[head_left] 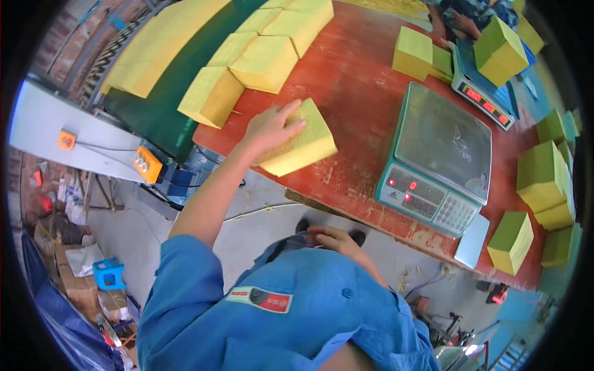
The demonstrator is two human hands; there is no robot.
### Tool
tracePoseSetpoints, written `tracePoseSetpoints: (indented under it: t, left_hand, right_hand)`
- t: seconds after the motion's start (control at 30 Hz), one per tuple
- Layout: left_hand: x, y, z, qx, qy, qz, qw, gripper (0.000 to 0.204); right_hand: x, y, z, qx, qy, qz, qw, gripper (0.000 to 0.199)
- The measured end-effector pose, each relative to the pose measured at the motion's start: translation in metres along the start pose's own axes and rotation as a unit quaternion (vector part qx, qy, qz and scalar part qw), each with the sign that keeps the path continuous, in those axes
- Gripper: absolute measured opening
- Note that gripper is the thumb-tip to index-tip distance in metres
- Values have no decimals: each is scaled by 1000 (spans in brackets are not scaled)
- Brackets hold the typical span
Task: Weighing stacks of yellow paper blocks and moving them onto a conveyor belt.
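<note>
My left hand (270, 131) grips a yellow block (303, 145) that looks like a stack of cut paper. Its thumb and fingers lie over the block's top and side, near the left edge of the red table (346, 74). The palm side is hidden. Low in front of my waist, my right hand (337, 240) is open, fingers loosely stretched, holding nothing. A digital scale (442, 145) with a bare metal pan stands right of the held block. Beyond my left hand, several similar yellow blocks (266, 62) sit in rows, the closest one (211, 96) near the table's corner.
A green conveyor belt (167, 102) carries a long yellow strip (161, 43) at left. A second scale (489, 93) bears a yellow block (498, 52), with another person's hand (465, 26) nearby. More blocks (541, 176) line the right edge. An orange button box (147, 164) stands beside the belt.
</note>
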State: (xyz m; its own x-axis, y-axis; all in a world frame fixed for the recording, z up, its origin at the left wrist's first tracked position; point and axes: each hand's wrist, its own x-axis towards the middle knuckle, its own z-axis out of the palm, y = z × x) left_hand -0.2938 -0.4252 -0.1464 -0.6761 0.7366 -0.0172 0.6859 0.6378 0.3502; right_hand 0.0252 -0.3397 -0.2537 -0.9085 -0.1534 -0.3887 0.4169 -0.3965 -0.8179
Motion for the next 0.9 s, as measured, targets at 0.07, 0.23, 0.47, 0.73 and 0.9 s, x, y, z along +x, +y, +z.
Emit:
tracePoseSetpoints:
  t: [0.07, 0.23, 0.47, 0.73, 0.9]
  left_hand:
    - [-25, 27, -4, 13, -44, 43, 998, 65]
    - [-90, 46, -2, -18, 26, 153, 988, 66]
    - [-108, 15, -10, -60, -18, 165, 984, 67]
    - [-121, 27, -9, -662, -104, -85, 738, 53]
    - [-105, 15, 34, -304, 29, 50, 951, 57]
  right_hand:
    - [17, 19, 11, 222, 35, 58, 973, 52]
    - [52, 17, 34, 366, -56, -129, 920, 66]
    - [34, -12, 48, 250, 55, -188, 948, 65]
    - [-7, -129, 44, -151, 257, -260, 918, 44]
    - [17, -126, 2, -297, 275, -121, 906, 35]
